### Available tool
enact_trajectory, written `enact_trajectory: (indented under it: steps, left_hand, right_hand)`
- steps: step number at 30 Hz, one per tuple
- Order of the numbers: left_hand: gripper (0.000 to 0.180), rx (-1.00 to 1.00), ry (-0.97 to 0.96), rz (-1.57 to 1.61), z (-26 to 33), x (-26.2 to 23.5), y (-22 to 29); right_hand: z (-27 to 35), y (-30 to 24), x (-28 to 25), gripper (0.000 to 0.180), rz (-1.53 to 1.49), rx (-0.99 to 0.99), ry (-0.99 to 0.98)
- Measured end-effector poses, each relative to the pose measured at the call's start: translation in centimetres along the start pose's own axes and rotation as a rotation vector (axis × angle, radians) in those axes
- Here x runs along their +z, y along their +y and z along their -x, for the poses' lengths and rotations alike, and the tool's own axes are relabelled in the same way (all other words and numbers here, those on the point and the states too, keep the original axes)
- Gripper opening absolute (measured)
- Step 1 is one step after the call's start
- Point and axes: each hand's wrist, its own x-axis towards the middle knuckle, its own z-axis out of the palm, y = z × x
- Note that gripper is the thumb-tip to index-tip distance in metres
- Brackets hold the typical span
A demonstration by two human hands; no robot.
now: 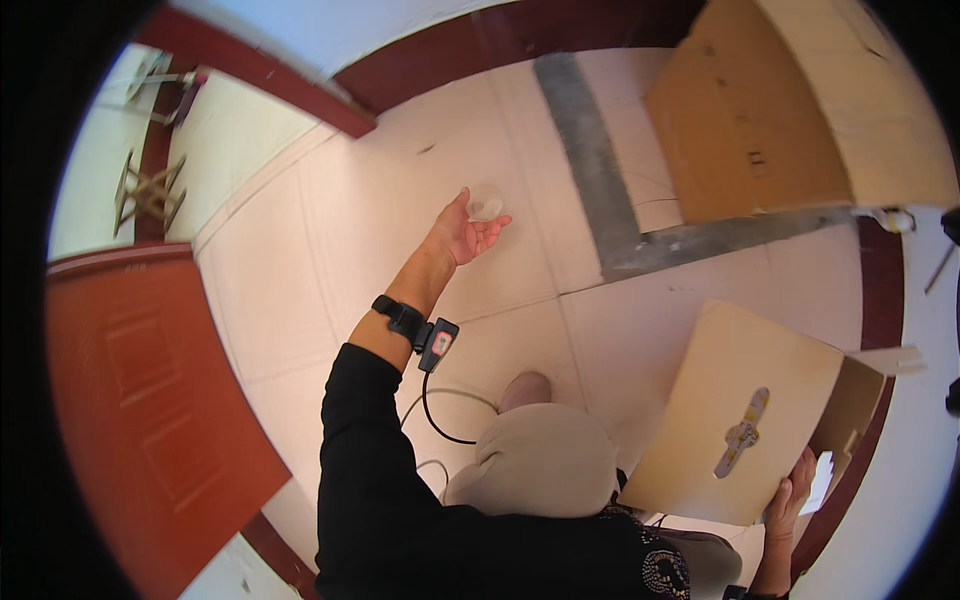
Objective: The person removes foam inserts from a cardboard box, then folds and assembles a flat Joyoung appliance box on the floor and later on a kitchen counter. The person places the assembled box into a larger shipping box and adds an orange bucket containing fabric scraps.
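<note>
Black sleeve (368, 450) filled seven o'clock; at twelve, the half-curled left hand (468, 237) cradled a clear cup (485, 203), best unsqueezed; at four, the right hand (788, 499) clasped a carton (705, 410).

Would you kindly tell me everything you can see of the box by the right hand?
The box is tan, apparently cardboard, and sits tilted beside the person's right leg. Its broad face carries an elongated grey-and-yellow patch, wider midway; whether print or opening, I cannot tell. Its end toward the picture's right is open, a flap sticking out. The right hand touches its near edge.
</note>
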Motion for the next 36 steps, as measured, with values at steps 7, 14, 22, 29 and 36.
enact_trajectory:
  steps: [7, 14, 22, 29, 36]
  left_hand:
    - [0.056, 0.026, -0.053, -0.276, -8.9, 17.3, 0.7]
    - [0.061, 0.126, -0.121, -0.453, -10.9, 30.6, -1.0]
    - [0.057, 0.174, -0.017, -0.454, -18.0, 33.3, -1.9]
    - [0.069, 0.014, -0.256, -0.370, -22.9, 43.4, -7.1]
    - [0.046, 0.414, 0.029, -0.636, -10.3, 52.9, -15.3]
  right_hand:
    - [-2.3, 3.5, -4.6, 0.061, -0.024, -0.020, 0.064]
    - [-2.8, 7.6, -8.7, 0.058, -0.031, -0.026, 0.126]
    - [-3.1, 9.3, -9.8, 0.051, -0.045, -0.030, 0.165]
    - [-2.7, 22.0, -16.0, 0.044, -0.039, -0.136, 0.254]
    - [3.8, 29.1, -21.0, 0.050, 0.033, -0.122, 0.446]
